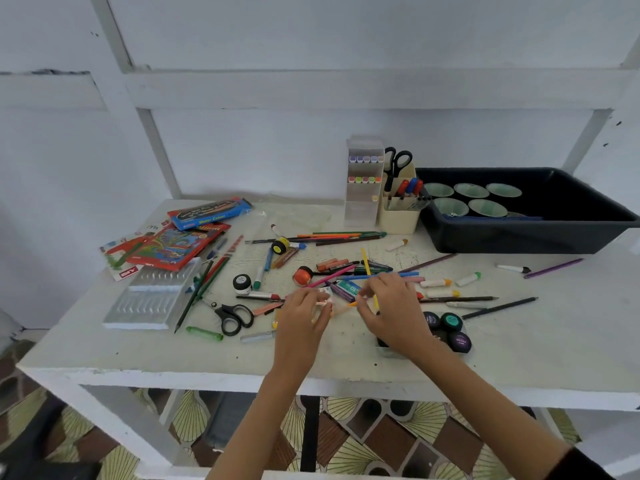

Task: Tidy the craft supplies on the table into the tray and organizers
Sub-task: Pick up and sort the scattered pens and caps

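Note:
Pens, pencils and markers [346, 268] lie scattered over the white table [207, 355]. My left hand [304, 315] is closed on a small clear packet at the table's middle. My right hand [391, 306] pinches a yellow pencil [367, 268] that points away from me, and an orange stick runs between the two hands. The black tray [533, 237] with several pale green cups stands at the back right. A cream pen holder [400, 216] with scissors and markers and a clear marker organizer [363, 188] stand left of it.
Black scissors [235, 318], a green tube and small paint pots lie left of my hands. Dark round paint pots [450, 329] sit by my right wrist. Colour boxes [180, 244] and a clear plastic insert [152, 299] occupy the left side. A wall and shelf frame rise behind.

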